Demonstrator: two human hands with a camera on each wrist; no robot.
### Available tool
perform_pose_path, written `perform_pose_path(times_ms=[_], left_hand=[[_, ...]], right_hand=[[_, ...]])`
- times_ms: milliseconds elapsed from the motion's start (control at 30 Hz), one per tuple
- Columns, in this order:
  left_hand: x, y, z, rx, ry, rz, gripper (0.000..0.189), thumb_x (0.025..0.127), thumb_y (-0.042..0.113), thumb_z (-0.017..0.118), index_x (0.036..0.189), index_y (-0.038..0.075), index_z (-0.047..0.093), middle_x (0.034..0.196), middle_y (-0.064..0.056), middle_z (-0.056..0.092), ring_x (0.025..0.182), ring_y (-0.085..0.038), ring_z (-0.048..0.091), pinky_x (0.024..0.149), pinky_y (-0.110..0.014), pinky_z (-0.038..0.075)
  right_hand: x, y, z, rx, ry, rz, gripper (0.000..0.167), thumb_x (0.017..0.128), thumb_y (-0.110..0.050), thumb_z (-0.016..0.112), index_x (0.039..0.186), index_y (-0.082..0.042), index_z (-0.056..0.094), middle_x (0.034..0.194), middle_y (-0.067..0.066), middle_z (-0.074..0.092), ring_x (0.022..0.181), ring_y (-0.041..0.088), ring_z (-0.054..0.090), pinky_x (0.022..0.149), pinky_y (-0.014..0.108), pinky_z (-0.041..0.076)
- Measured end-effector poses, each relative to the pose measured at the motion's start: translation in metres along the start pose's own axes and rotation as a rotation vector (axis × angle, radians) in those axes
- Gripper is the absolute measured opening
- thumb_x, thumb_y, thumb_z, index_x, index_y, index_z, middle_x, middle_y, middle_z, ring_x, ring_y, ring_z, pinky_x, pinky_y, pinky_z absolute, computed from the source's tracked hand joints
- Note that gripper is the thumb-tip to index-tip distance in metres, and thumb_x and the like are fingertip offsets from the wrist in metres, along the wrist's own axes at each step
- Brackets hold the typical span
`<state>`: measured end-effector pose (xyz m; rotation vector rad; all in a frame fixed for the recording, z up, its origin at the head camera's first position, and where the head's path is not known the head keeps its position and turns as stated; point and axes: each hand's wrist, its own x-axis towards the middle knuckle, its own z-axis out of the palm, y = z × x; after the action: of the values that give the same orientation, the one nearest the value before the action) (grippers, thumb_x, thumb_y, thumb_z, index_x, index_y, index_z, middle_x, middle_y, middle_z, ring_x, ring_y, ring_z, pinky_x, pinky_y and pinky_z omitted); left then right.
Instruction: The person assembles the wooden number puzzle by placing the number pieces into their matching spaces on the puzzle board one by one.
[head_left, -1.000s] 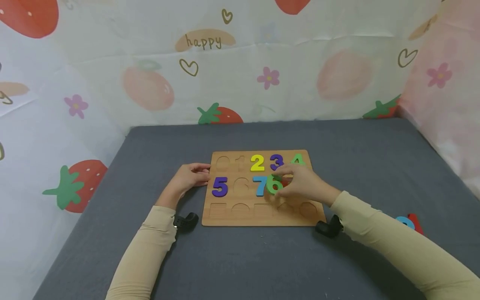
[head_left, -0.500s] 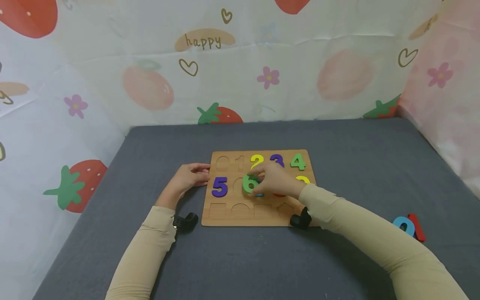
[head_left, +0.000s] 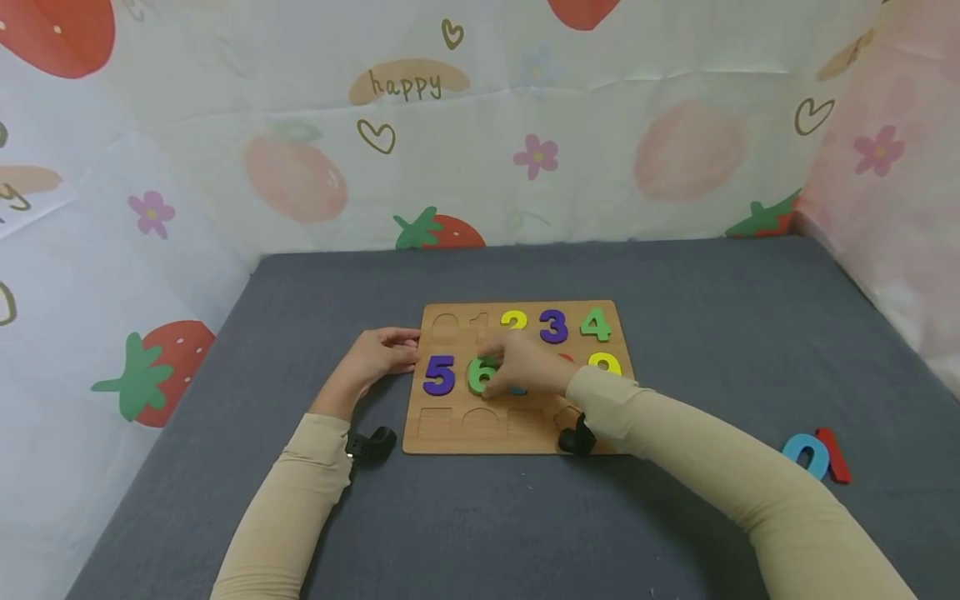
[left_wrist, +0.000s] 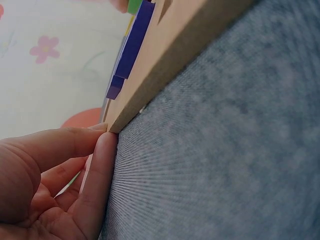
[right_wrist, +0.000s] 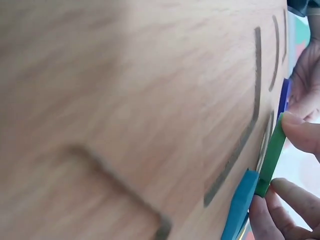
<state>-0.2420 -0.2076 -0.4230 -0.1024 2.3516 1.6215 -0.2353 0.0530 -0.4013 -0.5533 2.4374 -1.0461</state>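
Observation:
A wooden number puzzle board [head_left: 457, 433] lies on the table. My right hand [head_left: 531, 363] pinches a green number 6 [head_left: 477, 377] between thumb and fingers, over the 6 recess in the middle row. In the right wrist view the green 6 [right_wrist: 272, 155] sits tilted at the board surface, against the blue 7 [right_wrist: 240, 205]. My left hand [head_left: 378, 360] holds the board's left edge with thumb and forefinger, beside the purple 5 [head_left: 439, 376]. In the left wrist view the thumb and forefinger [left_wrist: 102, 155] meet at the board's edge. My right hand partly hides the 7 and the yellow 2 [head_left: 514, 319].
A purple 3 [head_left: 554, 327], a green 4 [head_left: 596, 325] and a yellow 9 [head_left: 604, 363] sit on the board. Right of it, a blue 0 [head_left: 807, 455] and a red 1 [head_left: 834, 456] lie on the grey cloth [head_left: 480, 525]. A patterned curtain [head_left: 570, 100] stands behind.
My right hand has carried the green 6 leftward across the board, from over the 8 area to the 6 recess. My left hand has stayed at the board's edge.

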Motion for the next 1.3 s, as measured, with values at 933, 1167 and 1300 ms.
perform_pose_path(times_ms=[933, 1167, 1300], left_hand=[[0.004, -0.002, 0.002, 0.021, -0.005, -0.008, 0.047, 0.097, 0.005, 0.062, 0.143, 0.001, 0.051, 0.123, -0.016, 0.059, 0.094, -0.008, 0.064, 0.082, -0.02, 0.06], [0.003, -0.004, 0.0, 0.029, -0.012, 0.005, 0.048, 0.097, 0.004, 0.062, 0.144, 0.001, 0.05, 0.123, -0.016, 0.059, 0.092, -0.006, 0.064, 0.083, -0.02, 0.06], [0.004, -0.004, 0.001, 0.021, -0.022, 0.02, 0.05, 0.096, 0.004, 0.063, 0.144, -0.001, 0.049, 0.119, -0.014, 0.058, 0.088, -0.003, 0.064, 0.082, -0.02, 0.06]], right_hand=[[-0.072, 0.004, -0.044, 0.105, 0.128, -0.042, 0.067, 0.078, -0.021, 0.086, 0.138, -0.007, 0.059, 0.143, 0.01, 0.058, 0.136, 0.034, 0.051, 0.106, 0.043, 0.052], [-0.14, 0.031, -0.077, 0.04, 0.261, 0.046, 0.065, 0.077, -0.032, 0.086, 0.135, -0.013, 0.062, 0.14, 0.012, 0.06, 0.133, 0.035, 0.054, 0.101, 0.048, 0.054], [-0.174, 0.047, -0.09, 0.029, 0.299, 0.088, 0.068, 0.078, -0.033, 0.085, 0.137, -0.013, 0.06, 0.143, 0.014, 0.056, 0.134, 0.035, 0.053, 0.098, 0.047, 0.056]])
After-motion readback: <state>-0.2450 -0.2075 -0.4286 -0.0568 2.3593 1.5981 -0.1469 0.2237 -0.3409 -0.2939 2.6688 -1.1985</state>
